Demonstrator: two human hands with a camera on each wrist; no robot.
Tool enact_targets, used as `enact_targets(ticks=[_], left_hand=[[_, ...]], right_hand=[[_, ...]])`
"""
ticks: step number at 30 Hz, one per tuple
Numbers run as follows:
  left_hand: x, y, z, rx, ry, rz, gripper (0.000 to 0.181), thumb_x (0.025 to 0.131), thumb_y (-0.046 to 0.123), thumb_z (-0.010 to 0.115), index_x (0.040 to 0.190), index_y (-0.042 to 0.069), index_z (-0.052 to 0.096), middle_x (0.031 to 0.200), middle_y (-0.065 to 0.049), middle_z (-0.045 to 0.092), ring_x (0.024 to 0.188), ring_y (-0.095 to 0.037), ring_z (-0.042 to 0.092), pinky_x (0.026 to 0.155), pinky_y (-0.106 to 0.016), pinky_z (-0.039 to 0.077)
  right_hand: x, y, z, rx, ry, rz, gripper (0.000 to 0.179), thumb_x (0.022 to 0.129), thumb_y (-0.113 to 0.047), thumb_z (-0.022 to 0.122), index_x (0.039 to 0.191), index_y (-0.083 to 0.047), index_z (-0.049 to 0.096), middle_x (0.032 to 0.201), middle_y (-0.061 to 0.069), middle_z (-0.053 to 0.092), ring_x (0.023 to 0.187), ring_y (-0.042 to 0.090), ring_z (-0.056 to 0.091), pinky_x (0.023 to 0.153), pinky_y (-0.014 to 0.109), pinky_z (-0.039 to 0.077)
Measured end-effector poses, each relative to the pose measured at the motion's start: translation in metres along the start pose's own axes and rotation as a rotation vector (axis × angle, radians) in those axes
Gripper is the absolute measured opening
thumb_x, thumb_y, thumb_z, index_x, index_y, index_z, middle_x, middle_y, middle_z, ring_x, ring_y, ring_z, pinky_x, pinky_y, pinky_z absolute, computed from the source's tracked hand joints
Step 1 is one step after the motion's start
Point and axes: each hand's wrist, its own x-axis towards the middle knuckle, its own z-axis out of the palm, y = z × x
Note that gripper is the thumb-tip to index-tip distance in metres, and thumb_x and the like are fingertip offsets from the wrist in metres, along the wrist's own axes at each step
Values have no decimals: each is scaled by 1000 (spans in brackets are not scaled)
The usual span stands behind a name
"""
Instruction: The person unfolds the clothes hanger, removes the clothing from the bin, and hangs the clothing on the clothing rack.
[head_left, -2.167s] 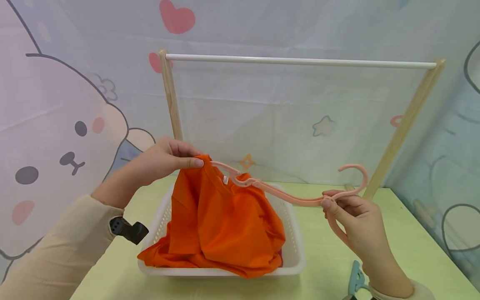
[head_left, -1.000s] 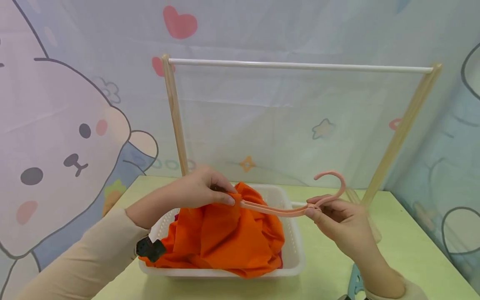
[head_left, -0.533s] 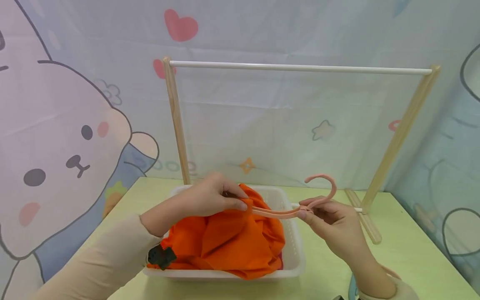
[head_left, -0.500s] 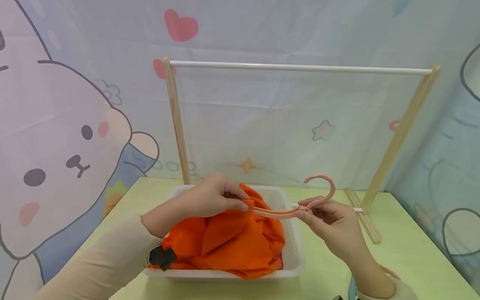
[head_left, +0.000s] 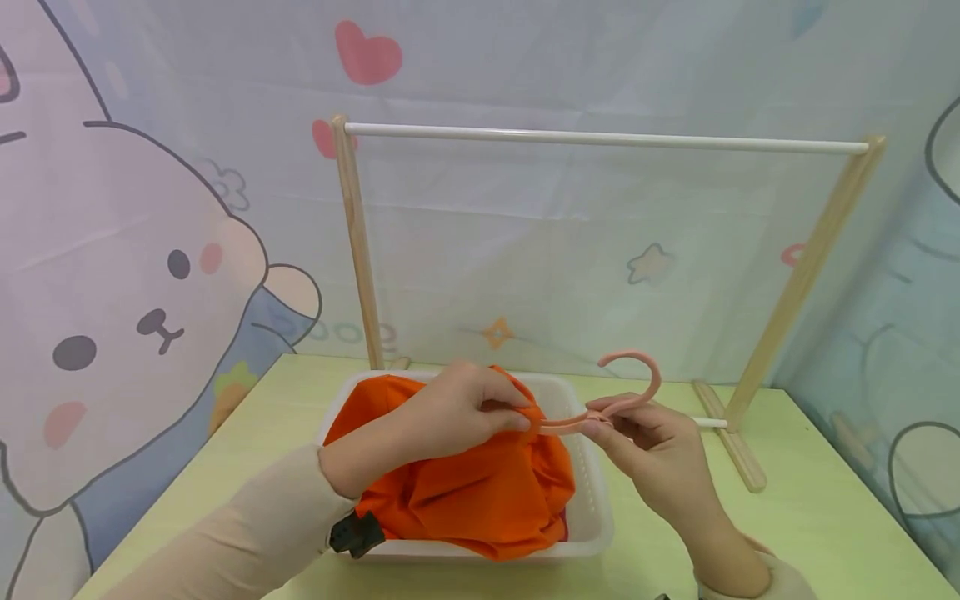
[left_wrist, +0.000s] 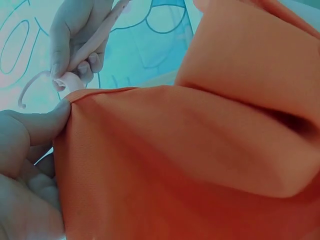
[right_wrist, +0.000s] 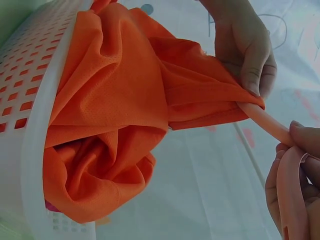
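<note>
My left hand [head_left: 457, 417] pinches the collar edge of an orange T-shirt [head_left: 487, 500] between thumb and fingers. A pink plastic clothes hanger [head_left: 651, 383] has one arm inside the shirt, leaving only a short stretch bare. My right hand [head_left: 660, 458] pinches this hanger just below its hook, which points up and curls left. In the right wrist view the hanger's other arm [right_wrist: 292, 195] hangs folded down along the right palm. The left wrist view shows the cloth [left_wrist: 150, 150] stretched from my left thumb. Much of the shirt lies bunched inside a white basket.
The white perforated basket [head_left: 596, 500] stands on a pale green table [head_left: 817, 517]. A bit of dark pink cloth [head_left: 564, 527] shows under the shirt. Behind stands a wooden-legged rack with a white rod [head_left: 600, 138]. A printed curtain [head_left: 480, 50] covers the back.
My left hand has moved right and down with the collar, covering more of the hanger arm. My right hand has moved left with the hanger. The hands are closer together.
</note>
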Motion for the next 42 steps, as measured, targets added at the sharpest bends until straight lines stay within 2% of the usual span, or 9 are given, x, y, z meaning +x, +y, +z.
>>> enact_targets(ticks=[7,12,17,25,29,33,37,42], left_hand=[[3,4,3,30,4,40,12,88,6,68,97,7,76,90,0,72,78,-8,61,72,-18,52],[4,7,4,52,-3,37,14,89,7,68,100,7,76,92,0,72,82,-11,62,75,-18,52],[4,7,4,33,-10,20,15,89,8,68,102,7,76,92,1,72,81,-10,61,75,-18,52],[4,5,8,9,3,29,16,90,8,68,104,6,75,95,-1,73,83,-9,62,75,-18,52],[4,5,9,-3,-4,2,16,90,10,67,104,7,75,95,0,73,83,-8,62,75,-18,52],[4,6,10,24,-18,-18,13,91,13,67,99,9,76,90,4,72,78,-5,60,73,-19,51],[4,6,11,63,-15,1,11,92,15,66,96,9,75,86,5,70,74,-5,57,71,-19,50],[4,5,12,62,4,42,10,92,14,66,95,8,74,82,5,68,69,-4,54,65,-18,49]], right_hand=[[0,1,3,7,-10,-40,19,79,15,68,85,-3,71,95,-4,72,79,8,68,69,17,55],[2,3,6,20,-29,-81,11,81,7,71,88,-3,72,96,-1,73,81,8,68,71,17,55],[3,3,9,14,-35,-84,6,82,-2,74,89,-3,72,95,0,72,82,10,68,73,18,55],[4,3,12,14,-38,-84,9,80,7,73,85,0,70,95,-2,72,84,9,68,75,19,55],[5,3,13,8,-42,-86,11,80,10,71,84,0,69,94,-2,72,84,9,67,76,19,55],[4,4,15,0,-54,-94,8,82,7,71,84,0,69,95,-3,72,85,9,67,78,19,55],[5,4,17,8,-62,-109,8,81,10,70,85,2,69,95,-5,71,86,9,67,80,19,54],[7,5,19,32,-68,-107,13,80,15,68,85,3,68,96,-3,71,88,9,67,80,20,55]])
